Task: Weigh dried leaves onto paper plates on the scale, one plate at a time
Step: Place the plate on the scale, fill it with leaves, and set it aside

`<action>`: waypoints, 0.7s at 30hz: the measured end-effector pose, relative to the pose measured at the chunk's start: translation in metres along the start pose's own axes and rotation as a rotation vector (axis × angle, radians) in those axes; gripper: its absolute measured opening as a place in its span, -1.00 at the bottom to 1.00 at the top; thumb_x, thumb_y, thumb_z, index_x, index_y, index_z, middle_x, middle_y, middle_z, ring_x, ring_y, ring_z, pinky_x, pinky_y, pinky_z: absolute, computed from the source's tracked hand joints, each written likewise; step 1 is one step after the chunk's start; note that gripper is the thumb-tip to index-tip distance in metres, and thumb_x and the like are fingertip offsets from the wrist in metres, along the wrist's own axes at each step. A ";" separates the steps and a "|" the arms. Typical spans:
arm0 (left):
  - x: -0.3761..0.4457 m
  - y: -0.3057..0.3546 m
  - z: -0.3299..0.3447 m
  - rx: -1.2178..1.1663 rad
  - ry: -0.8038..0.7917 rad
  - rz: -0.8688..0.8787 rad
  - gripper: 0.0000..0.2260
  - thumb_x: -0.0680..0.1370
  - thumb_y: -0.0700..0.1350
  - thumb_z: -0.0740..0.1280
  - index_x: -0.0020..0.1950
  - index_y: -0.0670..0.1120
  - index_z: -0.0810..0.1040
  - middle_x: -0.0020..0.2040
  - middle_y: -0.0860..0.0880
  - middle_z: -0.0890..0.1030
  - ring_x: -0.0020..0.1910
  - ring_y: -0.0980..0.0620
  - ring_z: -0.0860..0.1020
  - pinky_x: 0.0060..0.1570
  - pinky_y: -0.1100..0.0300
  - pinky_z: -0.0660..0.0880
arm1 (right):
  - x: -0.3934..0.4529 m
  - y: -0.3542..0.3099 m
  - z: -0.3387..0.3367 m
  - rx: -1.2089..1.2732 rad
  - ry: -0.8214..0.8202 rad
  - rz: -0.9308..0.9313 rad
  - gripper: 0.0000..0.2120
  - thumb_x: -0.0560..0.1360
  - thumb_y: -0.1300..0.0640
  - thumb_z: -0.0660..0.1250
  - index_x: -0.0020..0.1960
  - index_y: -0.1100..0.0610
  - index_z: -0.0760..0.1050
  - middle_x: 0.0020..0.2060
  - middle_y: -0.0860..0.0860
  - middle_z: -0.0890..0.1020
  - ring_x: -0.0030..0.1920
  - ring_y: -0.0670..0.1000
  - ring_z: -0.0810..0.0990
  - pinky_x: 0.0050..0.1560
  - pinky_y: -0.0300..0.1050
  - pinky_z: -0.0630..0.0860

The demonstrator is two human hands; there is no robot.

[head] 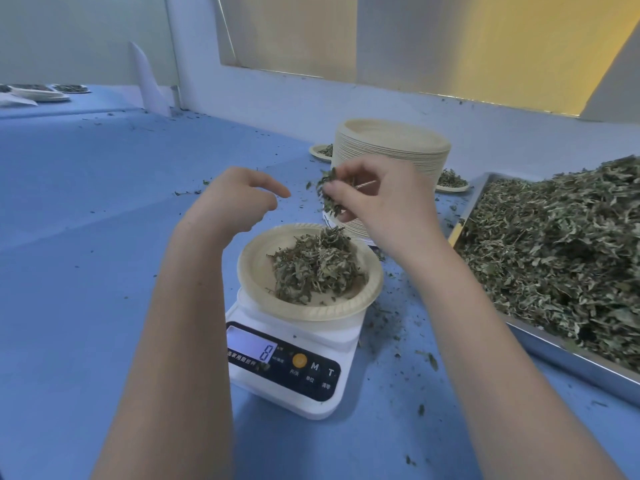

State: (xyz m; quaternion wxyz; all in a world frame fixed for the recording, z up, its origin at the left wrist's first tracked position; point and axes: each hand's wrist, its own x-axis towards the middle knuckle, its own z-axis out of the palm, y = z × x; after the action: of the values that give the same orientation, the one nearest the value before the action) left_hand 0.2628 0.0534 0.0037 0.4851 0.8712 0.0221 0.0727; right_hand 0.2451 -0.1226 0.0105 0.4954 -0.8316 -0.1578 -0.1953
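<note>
A white digital scale (pixel 294 362) stands on the blue table, its display showing 8. On it sits a beige paper plate (pixel 256 268) with a heap of dried leaves (pixel 315 265). My right hand (pixel 381 199) hovers above the plate's far edge and pinches a small bunch of dried leaves (pixel 327 192). My left hand (pixel 235 199) hangs over the plate's left side with loosely curled fingers, holding nothing.
A tall stack of paper plates (pixel 394 147) stands behind the scale, with filled plates (pixel 450 181) beside it. A metal tray (pixel 568 358) piled with dried leaves fills the right. More filled plates (pixel 45 91) lie far left. Leaf crumbs litter the table.
</note>
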 end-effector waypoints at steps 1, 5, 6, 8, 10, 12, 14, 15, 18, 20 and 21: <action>-0.001 0.000 -0.001 -0.001 0.002 0.000 -0.73 0.55 -0.26 0.23 -0.15 0.07 0.61 0.14 -0.18 0.58 -0.15 -0.04 0.45 -0.15 0.09 0.44 | 0.000 -0.001 -0.002 0.019 0.020 0.004 -0.93 0.45 0.13 0.45 -0.09 0.03 0.58 -0.23 -0.02 0.68 -0.43 -0.11 0.63 -0.33 -0.36 0.49; -0.003 0.001 -0.001 -0.011 0.009 0.004 -0.74 0.55 -0.27 0.23 -0.14 0.05 0.61 0.14 -0.17 0.58 -0.13 -0.06 0.48 -0.14 0.10 0.46 | 0.001 0.000 -0.008 0.055 0.040 0.032 -0.94 0.44 0.13 0.45 -0.12 0.02 0.58 -0.27 -0.06 0.67 -0.45 -0.16 0.62 -0.32 -0.41 0.46; -0.003 0.002 0.000 -0.014 0.011 0.006 -0.73 0.55 -0.27 0.22 -0.14 0.05 0.61 0.13 -0.17 0.58 -0.14 -0.06 0.48 -0.14 0.10 0.46 | 0.001 0.001 -0.009 0.062 0.043 0.038 -0.94 0.44 0.13 0.45 -0.13 0.02 0.58 -0.27 -0.06 0.67 -0.45 -0.16 0.62 -0.33 -0.42 0.45; -0.004 0.007 0.003 -0.016 0.006 0.023 -0.73 0.55 -0.28 0.21 -0.12 0.04 0.62 0.12 -0.18 0.59 -0.16 -0.04 0.47 -0.17 0.12 0.46 | 0.001 0.002 -0.011 0.070 0.046 0.048 -0.94 0.44 0.14 0.45 -0.13 0.02 0.58 -0.26 -0.04 0.68 -0.44 -0.15 0.63 -0.35 -0.43 0.44; -0.005 0.013 0.008 -0.023 -0.013 0.058 -0.72 0.54 -0.28 0.21 -0.12 0.05 0.62 0.12 -0.21 0.60 -0.16 -0.03 0.48 -0.16 0.12 0.47 | 0.001 0.002 -0.011 0.062 0.042 0.049 -0.93 0.44 0.15 0.46 -0.13 0.03 0.58 -0.25 -0.03 0.68 -0.44 -0.15 0.63 -0.34 -0.42 0.45; -0.007 0.021 0.013 -0.028 -0.039 0.091 -0.71 0.54 -0.27 0.21 -0.12 0.08 0.62 0.10 -0.21 0.61 -0.15 -0.03 0.51 -0.09 0.08 0.50 | 0.001 0.003 -0.012 0.055 0.038 0.048 -0.92 0.44 0.16 0.46 -0.13 0.02 0.58 -0.23 -0.02 0.68 -0.44 -0.14 0.63 -0.32 -0.40 0.48; -0.010 0.026 0.017 -0.030 -0.059 0.120 -0.70 0.53 -0.27 0.21 -0.14 0.10 0.61 0.07 -0.19 0.62 -0.11 -0.09 0.56 -0.01 0.07 0.53 | 0.001 0.003 -0.013 0.054 0.035 0.044 -0.91 0.44 0.16 0.46 -0.13 0.01 0.57 -0.22 -0.02 0.68 -0.43 -0.13 0.64 -0.32 -0.38 0.50; -0.011 0.029 0.018 -0.036 -0.066 0.132 -0.71 0.53 -0.27 0.22 -0.16 0.11 0.60 0.06 -0.16 0.63 -0.06 -0.11 0.59 0.01 0.08 0.54 | 0.001 0.003 -0.014 0.047 0.034 0.040 -0.90 0.44 0.16 0.46 -0.14 0.01 0.56 -0.23 -0.03 0.67 -0.43 -0.13 0.64 -0.32 -0.39 0.49; -0.015 0.035 0.022 -0.094 -0.107 0.151 -0.74 0.54 -0.27 0.23 -0.17 0.08 0.56 0.01 -0.08 0.65 -0.11 0.00 0.62 -0.04 0.16 0.56 | 0.002 0.004 -0.016 0.014 0.029 0.032 -0.87 0.43 0.14 0.47 -0.18 -0.04 0.54 -0.28 -0.09 0.65 -0.44 -0.15 0.63 -0.33 -0.42 0.45; -0.016 0.038 0.025 -0.131 -0.148 0.157 -0.78 0.55 -0.28 0.23 -0.13 0.03 0.55 -0.05 -0.07 0.66 -0.27 0.11 0.61 -0.14 0.25 0.58 | 0.002 0.004 -0.019 0.010 0.034 0.034 -0.84 0.43 0.14 0.47 -0.22 -0.06 0.53 -0.31 -0.11 0.63 -0.44 -0.15 0.64 -0.32 -0.39 0.47; -0.017 0.040 0.026 -0.148 -0.164 0.159 -0.80 0.55 -0.28 0.23 -0.10 0.00 0.54 -0.10 -0.05 0.67 -0.34 0.15 0.60 -0.19 0.30 0.57 | 0.002 0.005 -0.020 0.008 0.036 0.035 -0.83 0.42 0.15 0.47 -0.24 -0.07 0.53 -0.33 -0.10 0.63 -0.43 -0.15 0.64 -0.30 -0.36 0.49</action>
State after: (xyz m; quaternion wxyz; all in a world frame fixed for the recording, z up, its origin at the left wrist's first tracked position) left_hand 0.2482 0.0087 0.0225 0.5409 0.8350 -0.0922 0.0411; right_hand 0.2458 -0.1426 0.0169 0.5050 -0.8284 -0.1352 -0.2010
